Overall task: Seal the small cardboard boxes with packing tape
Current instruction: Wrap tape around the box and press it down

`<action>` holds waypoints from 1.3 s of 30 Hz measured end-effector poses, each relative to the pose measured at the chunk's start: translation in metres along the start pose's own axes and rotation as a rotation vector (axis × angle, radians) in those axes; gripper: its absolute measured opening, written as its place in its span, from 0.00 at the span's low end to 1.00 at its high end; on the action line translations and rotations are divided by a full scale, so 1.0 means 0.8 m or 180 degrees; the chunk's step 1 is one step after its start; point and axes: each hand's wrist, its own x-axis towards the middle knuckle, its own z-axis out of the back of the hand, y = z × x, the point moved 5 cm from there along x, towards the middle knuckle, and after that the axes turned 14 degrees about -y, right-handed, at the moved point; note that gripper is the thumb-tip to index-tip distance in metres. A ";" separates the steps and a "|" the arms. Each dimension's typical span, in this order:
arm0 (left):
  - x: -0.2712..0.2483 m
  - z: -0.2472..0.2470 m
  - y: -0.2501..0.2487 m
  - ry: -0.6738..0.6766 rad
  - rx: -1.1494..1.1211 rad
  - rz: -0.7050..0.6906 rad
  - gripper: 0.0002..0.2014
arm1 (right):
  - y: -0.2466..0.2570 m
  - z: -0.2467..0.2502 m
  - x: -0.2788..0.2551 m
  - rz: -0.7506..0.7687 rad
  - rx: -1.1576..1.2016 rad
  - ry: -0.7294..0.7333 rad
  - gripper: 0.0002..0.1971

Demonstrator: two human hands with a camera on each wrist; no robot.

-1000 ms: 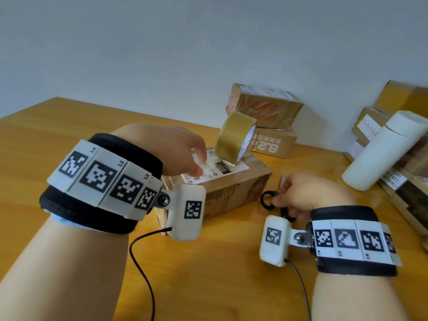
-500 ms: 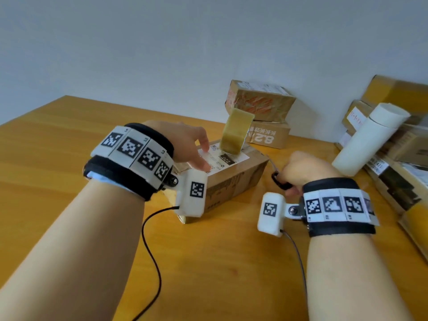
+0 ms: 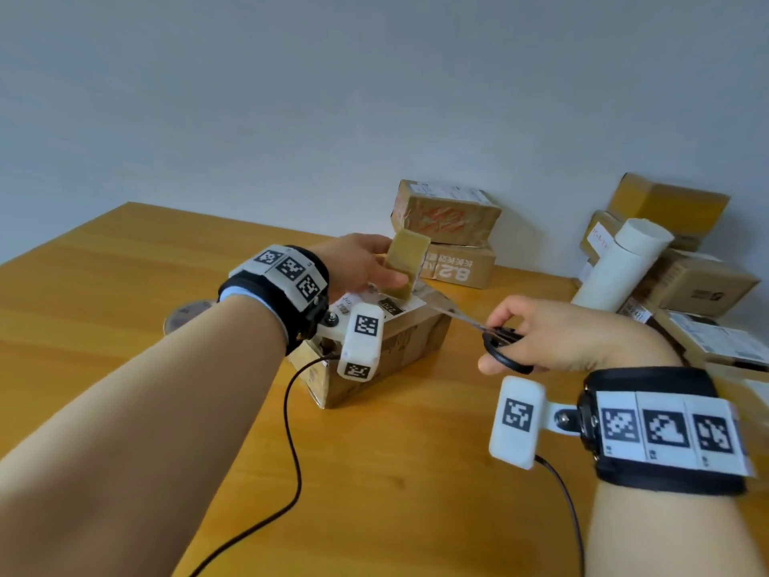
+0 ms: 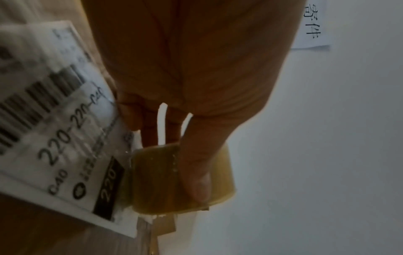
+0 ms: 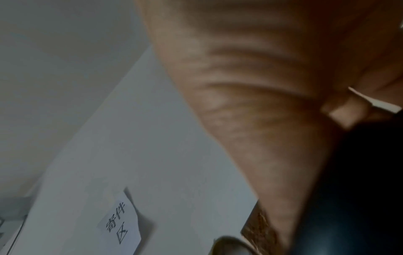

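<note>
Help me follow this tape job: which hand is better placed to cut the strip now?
Right. The right hand holds the scissors, blades reaching toward the strip, while the left hand grips the tape roll above the box.

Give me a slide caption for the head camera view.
Left hand holds tape roll over box; right hand brings scissors.

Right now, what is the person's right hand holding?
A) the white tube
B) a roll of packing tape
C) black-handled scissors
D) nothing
C: in the head view the right hand grips the black-handled scissors, blades aimed at the tape stretched from the roll in the left hand.
</note>
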 end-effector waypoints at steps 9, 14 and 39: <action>0.003 -0.005 0.014 0.0348 -0.1001 -0.0052 0.22 | 0.055 -0.022 0.010 0.0359 -0.0290 -0.0170 0.30; 0.005 -0.008 0.014 0.0409 -0.1023 -0.0110 0.21 | 0.070 -0.032 0.019 0.0533 -0.0148 -0.0272 0.27; 0.002 0.003 0.011 -0.0212 -0.1752 0.0279 0.10 | 0.054 -0.020 0.015 0.0226 -0.0165 -0.0457 0.19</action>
